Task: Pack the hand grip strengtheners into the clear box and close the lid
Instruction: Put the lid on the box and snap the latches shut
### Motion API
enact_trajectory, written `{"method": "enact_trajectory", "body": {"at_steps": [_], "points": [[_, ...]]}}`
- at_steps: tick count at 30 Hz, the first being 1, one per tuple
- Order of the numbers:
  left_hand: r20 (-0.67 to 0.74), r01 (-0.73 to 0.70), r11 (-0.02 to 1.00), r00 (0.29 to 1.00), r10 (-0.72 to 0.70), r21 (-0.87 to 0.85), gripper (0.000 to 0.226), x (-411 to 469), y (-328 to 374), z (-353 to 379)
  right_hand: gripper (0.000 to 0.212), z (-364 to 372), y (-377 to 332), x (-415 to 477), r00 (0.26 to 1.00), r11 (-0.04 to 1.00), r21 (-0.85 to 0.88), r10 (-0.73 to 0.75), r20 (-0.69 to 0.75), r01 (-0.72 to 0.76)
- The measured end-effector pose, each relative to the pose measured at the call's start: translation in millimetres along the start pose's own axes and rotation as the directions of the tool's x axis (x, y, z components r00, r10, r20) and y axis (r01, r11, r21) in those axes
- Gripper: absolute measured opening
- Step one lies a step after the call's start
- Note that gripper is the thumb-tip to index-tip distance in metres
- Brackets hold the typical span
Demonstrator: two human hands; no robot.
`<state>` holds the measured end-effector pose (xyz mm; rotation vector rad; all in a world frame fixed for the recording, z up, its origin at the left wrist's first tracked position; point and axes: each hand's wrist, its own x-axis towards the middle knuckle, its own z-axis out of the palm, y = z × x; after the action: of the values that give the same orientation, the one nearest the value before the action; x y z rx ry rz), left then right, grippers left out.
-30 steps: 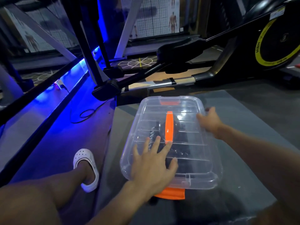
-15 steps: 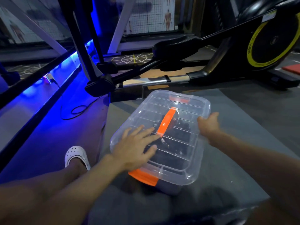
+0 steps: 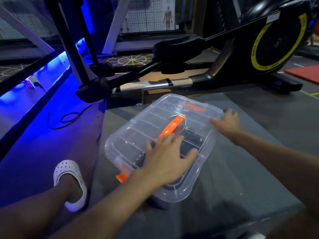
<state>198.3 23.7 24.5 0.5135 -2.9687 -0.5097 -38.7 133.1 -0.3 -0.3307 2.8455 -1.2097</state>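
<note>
The clear box (image 3: 136,133) lies on a grey mat, turned at an angle, with its ribbed clear lid on top. An orange handle (image 3: 172,125) runs along the lid's middle, and orange latches show at the far end (image 3: 194,106) and the near-left corner (image 3: 121,176). Dark hand grip strengtheners (image 3: 191,137) are visible through the lid. My left hand (image 3: 168,157) presses flat on the near part of the lid with fingers spread. My right hand (image 3: 227,122) rests on the lid's far right edge, fingers over the rim.
The grey mat (image 3: 250,169) extends right and toward me. A black elliptical machine (image 3: 259,54) with a yellow-ringed wheel stands just behind the box. My leg and a white clog (image 3: 69,180) are to the left, beside a blue-lit floor with a cable (image 3: 67,118).
The box has turned further, its near end swinging toward the right. My left hand slid along the lid toward the near right; my right hand stayed on the far right edge.
</note>
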Motion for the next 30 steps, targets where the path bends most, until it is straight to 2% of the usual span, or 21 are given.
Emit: {"method": "enact_trajectory", "body": {"at_steps": [3, 5, 10, 15, 18, 22, 26, 30], "points": [[0.139, 0.087, 0.989, 0.985, -0.103, 0.119, 0.095, 9.0, 27.9, 18.5, 0.057, -7.8, -1.5, 32.2, 0.994, 0.999, 0.053, -0.009, 0.107, 0.003], [0.171, 0.08, 0.977, 0.979, -0.115, 0.196, 0.096, 12.5, 29.8, 26.3, 0.053, -5.1, 0.4, 46.5, 0.988, 0.991, 0.129, 0.004, 0.151, -0.024], [0.202, 0.041, 0.988, 0.977, -0.071, 0.146, 0.081, 21.1, 25.0, 23.0, 0.048, 5.1, 8.6, 55.8, 0.985, 0.944, 0.315, 0.053, 0.163, -0.103], [0.242, -0.05, 0.994, 0.97, 0.025, 0.096, 0.08, 19.3, 14.1, 13.7, 0.038, -6.8, 21.4, 39.1, 0.986, 0.899, 0.416, 0.089, 0.14, -0.14], [0.283, -0.14, 0.988, 0.952, 0.114, 0.072, 0.079, 21.4, -12.8, 1.2, 0.028, -14.5, 26.4, 14.3, 0.986, 0.884, 0.441, 0.118, 0.114, -0.157], [0.351, -0.252, 0.967, 0.91, 0.222, 0.042, 0.081, 32.5, -62.8, -22.4, 0.03, -16.0, 29.4, -28.6, 0.992, 0.885, 0.448, 0.104, 0.069, -0.125], [0.385, -0.261, 0.961, 0.899, 0.208, 0.093, 0.093, 41.7, -92.5, -33.9, 0.037, -4.4, 26.8, -60.9, 0.987, 0.86, 0.483, 0.141, 0.083, -0.163], [0.396, -0.196, 0.974, 0.908, 0.137, 0.113, 0.093, 44.2, -85.6, -32.0, 0.038, -11.7, 25.5, -60.1, 0.979, 0.886, 0.419, 0.164, 0.118, -0.199]]}}
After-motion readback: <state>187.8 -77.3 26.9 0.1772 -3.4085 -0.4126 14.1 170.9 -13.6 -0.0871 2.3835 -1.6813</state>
